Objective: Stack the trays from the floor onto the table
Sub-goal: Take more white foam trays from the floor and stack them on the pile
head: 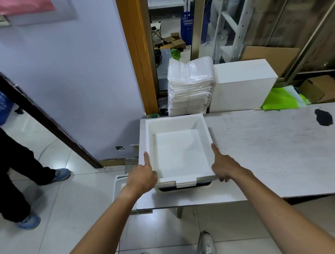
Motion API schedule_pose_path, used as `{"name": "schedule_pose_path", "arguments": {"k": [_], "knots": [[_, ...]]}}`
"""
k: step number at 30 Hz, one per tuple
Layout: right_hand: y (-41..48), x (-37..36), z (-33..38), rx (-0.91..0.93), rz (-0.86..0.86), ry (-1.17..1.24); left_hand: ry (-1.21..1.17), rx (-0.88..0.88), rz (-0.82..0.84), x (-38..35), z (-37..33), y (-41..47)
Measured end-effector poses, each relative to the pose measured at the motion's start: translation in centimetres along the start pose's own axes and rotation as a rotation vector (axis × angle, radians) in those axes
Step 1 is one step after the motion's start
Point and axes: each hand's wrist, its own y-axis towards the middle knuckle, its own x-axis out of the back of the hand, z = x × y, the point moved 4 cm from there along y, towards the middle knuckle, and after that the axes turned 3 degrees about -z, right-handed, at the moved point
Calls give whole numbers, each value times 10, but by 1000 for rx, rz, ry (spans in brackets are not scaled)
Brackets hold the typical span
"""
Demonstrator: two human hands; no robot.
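A white tray (175, 126) sits on top of another tray whose dark front slot (183, 187) shows beneath it, at the left end of the pale table (277, 153). My left hand (141, 176) grips the top tray's near left corner, index finger stretched along the left rim. My right hand (224, 167) grips the near right corner, index finger lying along the right rim. Part of one more white tray (119, 181) shows on the floor just left of the table, mostly hidden behind my left forearm.
A tall stack of white packets (191, 87) and a white box (242, 84) stand beyond the table's far edge. A dark patch (323, 117) marks the table at right. Another person's legs and blue shoes (61, 175) stand on the tiled floor at left.
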Motion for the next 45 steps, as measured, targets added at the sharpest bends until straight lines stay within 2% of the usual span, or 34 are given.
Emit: {"name": "schedule_pose_path", "arguments": {"k": [9, 16, 21, 29, 41, 45], "knots": [[1, 14, 10, 14, 6, -193, -37, 6, 19, 1, 2, 3], [14, 4, -3, 41, -42, -198, -33, 2, -52, -6, 3, -1], [29, 3, -7, 82, -113, -227, -51, -1, -34, -9, 7, 6], [55, 5, 12, 186, -215, -67, -216, -6, 28, -5, 14, 38], [61, -12, 3, 172, -322, -16, -155, -35, 100, -12, 15, 44], [58, -15, 1, 174, -331, 11, -187, -45, 71, -12, 14, 37]]}}
